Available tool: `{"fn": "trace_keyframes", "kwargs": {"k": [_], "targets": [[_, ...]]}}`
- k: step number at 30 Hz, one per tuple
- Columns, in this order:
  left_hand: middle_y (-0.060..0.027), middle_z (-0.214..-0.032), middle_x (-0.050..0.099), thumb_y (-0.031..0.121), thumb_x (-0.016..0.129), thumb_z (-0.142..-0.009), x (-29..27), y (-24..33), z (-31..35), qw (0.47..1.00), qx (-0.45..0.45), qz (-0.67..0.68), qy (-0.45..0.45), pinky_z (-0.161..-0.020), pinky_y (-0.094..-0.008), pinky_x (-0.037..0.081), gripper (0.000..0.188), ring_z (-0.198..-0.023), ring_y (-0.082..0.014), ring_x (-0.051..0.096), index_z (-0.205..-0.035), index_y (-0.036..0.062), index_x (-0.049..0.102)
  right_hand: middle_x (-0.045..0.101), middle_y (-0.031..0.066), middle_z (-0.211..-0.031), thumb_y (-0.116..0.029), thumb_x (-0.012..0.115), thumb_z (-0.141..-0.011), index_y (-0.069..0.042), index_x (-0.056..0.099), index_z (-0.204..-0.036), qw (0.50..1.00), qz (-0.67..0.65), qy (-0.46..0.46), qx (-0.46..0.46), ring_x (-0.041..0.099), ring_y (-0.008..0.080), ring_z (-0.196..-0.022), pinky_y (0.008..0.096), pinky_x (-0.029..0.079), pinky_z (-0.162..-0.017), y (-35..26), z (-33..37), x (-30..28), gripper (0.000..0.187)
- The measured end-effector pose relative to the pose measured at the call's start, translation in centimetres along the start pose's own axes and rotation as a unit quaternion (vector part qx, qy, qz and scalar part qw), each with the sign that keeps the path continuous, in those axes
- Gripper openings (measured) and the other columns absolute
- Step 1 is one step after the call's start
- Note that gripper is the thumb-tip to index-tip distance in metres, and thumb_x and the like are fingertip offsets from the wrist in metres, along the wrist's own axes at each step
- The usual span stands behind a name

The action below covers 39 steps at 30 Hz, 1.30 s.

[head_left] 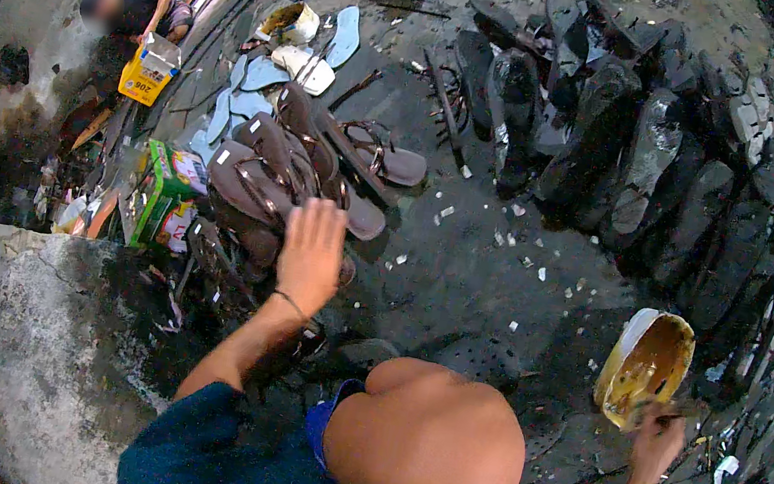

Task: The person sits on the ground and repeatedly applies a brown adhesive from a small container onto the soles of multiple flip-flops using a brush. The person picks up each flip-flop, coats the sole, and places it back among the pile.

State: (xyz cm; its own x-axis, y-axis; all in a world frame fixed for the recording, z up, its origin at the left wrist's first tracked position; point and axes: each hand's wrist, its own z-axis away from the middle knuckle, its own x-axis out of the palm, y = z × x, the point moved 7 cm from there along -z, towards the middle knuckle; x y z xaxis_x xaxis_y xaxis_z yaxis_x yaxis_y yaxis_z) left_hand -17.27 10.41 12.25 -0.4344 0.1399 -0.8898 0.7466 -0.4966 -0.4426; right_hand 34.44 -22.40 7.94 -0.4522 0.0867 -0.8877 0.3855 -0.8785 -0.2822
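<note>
My left hand lies palm down with its fingers stretched, at the near edge of a pile of brown strap sandals. Whether it presses on them or hovers just above, I cannot tell. Over at the right, my right hand is closed around a dark brush-like tool, partly blurred. That tool sits at the near rim of a white cut-open tub, whose inside is coated with yellow-brown glue.
Rows of black sandals and soles fill the far right. Light-blue sole pieces lie beyond the brown pile, near another glue tub. A green box and a yellow box stand left; another person sits beyond.
</note>
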Motion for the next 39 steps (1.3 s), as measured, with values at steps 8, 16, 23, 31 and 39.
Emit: {"fn": "trace_keyframes", "kwargs": {"k": [8,16,23,31,39], "targets": [[-0.0177,-0.134,0.063,-0.007,0.066,-0.08,-18.1,2.2,-4.0,0.89,0.145,0.388,0.192,-0.109,-0.0418,0.047,0.052,-0.127,-0.0305,0.059,-0.13,-0.0026,0.058,0.071,0.0223,-0.092,-0.023,0.074,-0.088,0.0,0.068,-0.105,0.999,0.022,0.044,0.01,0.069,0.0392,-0.083,0.0449,0.053,-0.074,1.3,4.0,-1.6,0.029],[-0.0128,-0.144,0.055,0.003,0.073,-0.075,-4.4,21.0,-2.0,0.799,0.474,0.367,-0.046,-0.11,-0.042,0.043,0.065,-0.131,-0.0311,0.051,-0.138,0.0013,0.056,0.073,0.022,-0.097,-0.029,0.072,-0.089,-0.002,0.07,-0.103,0.99,-0.012,-0.14,-0.014,0.071,0.0399,-0.089,0.0461,0.056,-0.078,-1.0,5.0,-1.1,0.03],[-0.0224,-0.157,0.035,0.039,0.069,-0.09,-3.4,28.7,-4.8,0.812,0.387,0.436,-0.012,-0.119,-0.0476,0.028,0.074,-0.143,-0.0375,0.035,-0.148,0.0011,0.044,0.07,0.0035,-0.094,-0.01,0.071,-0.094,0.001,0.065,-0.109,0.908,-0.394,-0.013,-0.141,0.062,0.01,-0.082,0.026,0.051,-0.075,-5.0,5.4,-1.0,0.02],[-0.0148,-0.165,0.026,0.059,0.052,-0.096,-3.6,35.8,-12.4,0.769,0.549,0.327,0.001,-0.123,-0.0575,0.012,0.078,-0.155,-0.0309,0.016,-0.152,0.0059,0.041,0.074,0.0097,-0.102,-0.019,0.076,-0.091,-0.001,0.068,-0.112,0.858,-0.489,0.037,-0.152,0.07,0.0184,-0.091,0.0314,0.054,-0.083,-11.0,1.8,-0.5,0.029],[-0.0082,-0.165,0.029,0.063,0.05,-0.095,-5.7,37.6,-12.9,0.783,0.544,0.299,-0.045,-0.121,-0.0565,0.016,0.076,-0.154,-0.0313,0.021,-0.156,0.0209,0.038,0.072,0.0067,-0.105,-0.009,0.071,-0.095,0.003,0.064,-0.119,0.828,-0.529,0.099,-0.155,0.067,0.011,-0.095,0.0264,0.055,-0.085,-11.3,0.4,-2.5,0.028]]}}
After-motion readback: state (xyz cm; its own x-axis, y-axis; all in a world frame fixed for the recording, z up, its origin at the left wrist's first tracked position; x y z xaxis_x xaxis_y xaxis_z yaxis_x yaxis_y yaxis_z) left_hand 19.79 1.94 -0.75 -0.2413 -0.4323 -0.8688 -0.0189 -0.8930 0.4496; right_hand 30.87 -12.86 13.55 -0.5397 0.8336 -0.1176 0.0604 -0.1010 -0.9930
